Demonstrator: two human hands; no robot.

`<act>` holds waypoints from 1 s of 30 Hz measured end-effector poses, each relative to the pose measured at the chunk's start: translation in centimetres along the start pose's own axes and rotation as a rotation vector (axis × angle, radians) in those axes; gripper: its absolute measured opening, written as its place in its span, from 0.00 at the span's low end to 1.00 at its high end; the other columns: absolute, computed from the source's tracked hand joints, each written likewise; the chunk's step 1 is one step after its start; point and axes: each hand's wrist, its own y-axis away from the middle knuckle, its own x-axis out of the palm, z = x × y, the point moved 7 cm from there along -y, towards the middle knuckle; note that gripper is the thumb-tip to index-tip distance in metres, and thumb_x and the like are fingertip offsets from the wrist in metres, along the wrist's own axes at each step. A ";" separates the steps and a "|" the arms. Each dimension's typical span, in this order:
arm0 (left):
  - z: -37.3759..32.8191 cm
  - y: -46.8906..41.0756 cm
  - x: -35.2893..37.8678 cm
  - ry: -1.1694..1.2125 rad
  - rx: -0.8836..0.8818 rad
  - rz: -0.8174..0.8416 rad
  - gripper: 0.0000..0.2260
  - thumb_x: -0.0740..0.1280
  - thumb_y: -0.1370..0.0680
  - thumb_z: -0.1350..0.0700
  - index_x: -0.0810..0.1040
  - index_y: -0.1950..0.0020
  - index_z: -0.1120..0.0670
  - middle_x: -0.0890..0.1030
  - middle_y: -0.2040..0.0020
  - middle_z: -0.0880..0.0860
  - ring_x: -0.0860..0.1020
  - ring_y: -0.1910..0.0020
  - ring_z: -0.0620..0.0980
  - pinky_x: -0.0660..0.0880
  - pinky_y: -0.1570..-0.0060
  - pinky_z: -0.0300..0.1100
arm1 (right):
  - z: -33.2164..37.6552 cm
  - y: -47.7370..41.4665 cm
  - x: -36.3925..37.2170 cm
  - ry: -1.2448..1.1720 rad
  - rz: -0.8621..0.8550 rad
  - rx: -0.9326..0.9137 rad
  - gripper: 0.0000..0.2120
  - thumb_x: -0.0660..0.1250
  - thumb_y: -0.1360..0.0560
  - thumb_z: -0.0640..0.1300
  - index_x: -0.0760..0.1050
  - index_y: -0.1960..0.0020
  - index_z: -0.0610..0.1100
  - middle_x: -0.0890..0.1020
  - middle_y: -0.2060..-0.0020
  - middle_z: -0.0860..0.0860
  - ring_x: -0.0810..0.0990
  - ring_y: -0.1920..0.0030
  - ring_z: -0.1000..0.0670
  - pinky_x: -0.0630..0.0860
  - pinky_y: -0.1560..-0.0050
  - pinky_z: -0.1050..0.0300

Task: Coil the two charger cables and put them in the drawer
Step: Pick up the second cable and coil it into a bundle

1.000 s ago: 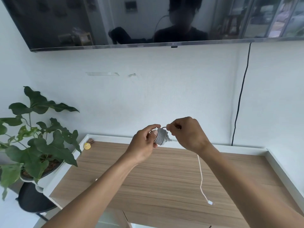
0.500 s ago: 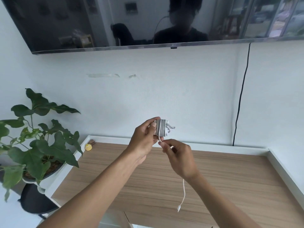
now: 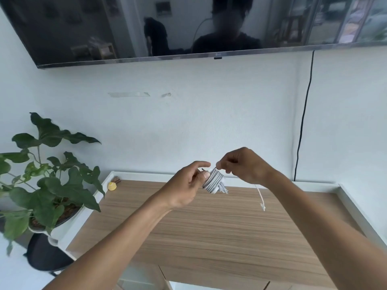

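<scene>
Left hand [image 3: 186, 185] grips coiled cable [image 3: 213, 182] above bench [image 3: 209, 237], fingers behind it hidden. Right hand [image 3: 245, 166] pinches its tail [image 3: 260, 197], now above the coil, not below as before; plug end blurred.

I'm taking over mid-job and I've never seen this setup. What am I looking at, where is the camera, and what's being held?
There is no machine here: a person works with bare hands, and every picture comes from one camera worn on their head, looking forward and down. The left hand grips the wound bundle of a white charger cable. The right hand pinches its free strand just above the bundle, and the plug end dangles over the light wooden desk top. A small yellow round object lies near the desk's far left corner. A leafy green potted plant stands further left, and a dark wall screen hangs above.
</scene>
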 end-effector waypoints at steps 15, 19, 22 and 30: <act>1.8 -1.7 -1.7 0.463 -0.301 -0.353 0.13 0.60 0.18 0.55 0.79 0.47 0.62 0.82 0.58 0.54 0.81 0.62 0.50 0.79 0.52 0.45 | 4.0 6.0 5.3 0.064 -0.420 -0.197 0.10 0.62 0.23 0.46 0.74 0.62 0.46 0.78 0.72 0.53 0.73 0.71 0.48 0.73 0.68 0.50; 1.2 -1.4 -1.3 0.792 -0.358 -0.274 0.13 0.60 0.18 0.56 0.78 0.54 0.64 0.80 0.59 0.56 0.80 0.62 0.53 0.77 0.43 0.54 | 1.1 5.9 6.8 -0.085 -0.442 -0.185 0.11 0.63 0.22 0.47 0.75 0.62 0.46 0.72 0.77 0.54 0.69 0.75 0.50 0.68 0.72 0.53; 0.8 -0.8 -0.3 0.838 -0.338 -0.202 0.12 0.60 0.18 0.56 0.78 0.53 0.62 0.80 0.57 0.58 0.77 0.57 0.55 0.75 0.40 0.55 | -0.5 5.2 6.8 -0.168 -0.420 -0.162 0.11 0.64 0.22 0.46 0.74 0.63 0.49 0.73 0.77 0.52 0.68 0.76 0.52 0.62 0.74 0.65; 0.4 0.4 -0.1 0.512 -0.135 -0.068 0.13 0.60 0.19 0.57 0.76 0.38 0.61 0.82 0.46 0.56 0.80 0.50 0.44 0.76 0.47 0.37 | -2.1 3.0 2.3 -0.029 -0.285 -0.063 0.10 0.64 0.23 0.39 0.78 0.60 0.49 0.78 0.72 0.56 0.74 0.73 0.63 0.66 0.71 0.73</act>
